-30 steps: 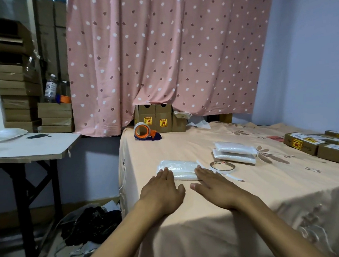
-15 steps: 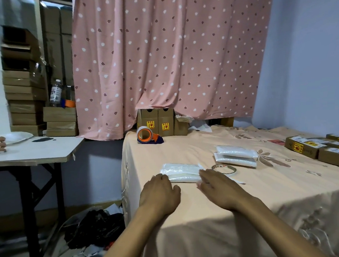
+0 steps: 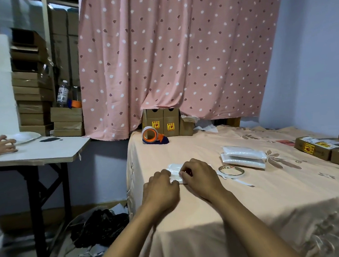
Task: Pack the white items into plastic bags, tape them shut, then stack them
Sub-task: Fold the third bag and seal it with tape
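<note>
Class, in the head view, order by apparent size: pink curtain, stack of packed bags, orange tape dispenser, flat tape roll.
1. pink curtain
2. stack of packed bags
3. orange tape dispenser and flat tape roll: look alike; dispenser lies farther, so unranked

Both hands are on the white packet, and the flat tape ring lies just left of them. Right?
No. The head view shows the tape ring right of them; left hand and right hand are on the white packet.
</note>
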